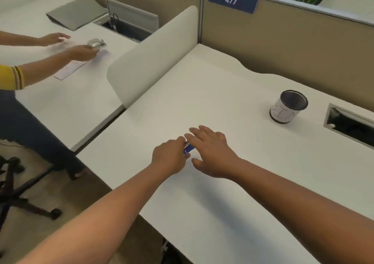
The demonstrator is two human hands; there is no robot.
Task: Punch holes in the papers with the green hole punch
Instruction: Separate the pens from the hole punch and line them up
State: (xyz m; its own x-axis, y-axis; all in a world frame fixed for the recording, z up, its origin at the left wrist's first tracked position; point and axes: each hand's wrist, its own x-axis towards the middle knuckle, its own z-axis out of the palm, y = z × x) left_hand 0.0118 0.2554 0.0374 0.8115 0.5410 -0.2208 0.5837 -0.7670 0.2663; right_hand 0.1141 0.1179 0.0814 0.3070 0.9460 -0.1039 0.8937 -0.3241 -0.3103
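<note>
A small blue object (189,147) lies on the white desk (222,85), pinched between my two hands. Its shape is mostly hidden, and no green shows on it. My left hand (170,156) has its fingers curled shut on the object's near end. My right hand (210,150) hovers flat over the far end with its fingers spread, the fingertips touching or just above the object. I cannot make out any paper against the white desk surface under my hands.
A black mesh pen cup (289,107) stands at the right, next to a cable slot (350,126). A white divider (151,55) separates my desk from the left one, where another person's hands (81,52) handle papers (68,69) and a silvery tool (96,42). An office chair (20,182) stands at the lower left.
</note>
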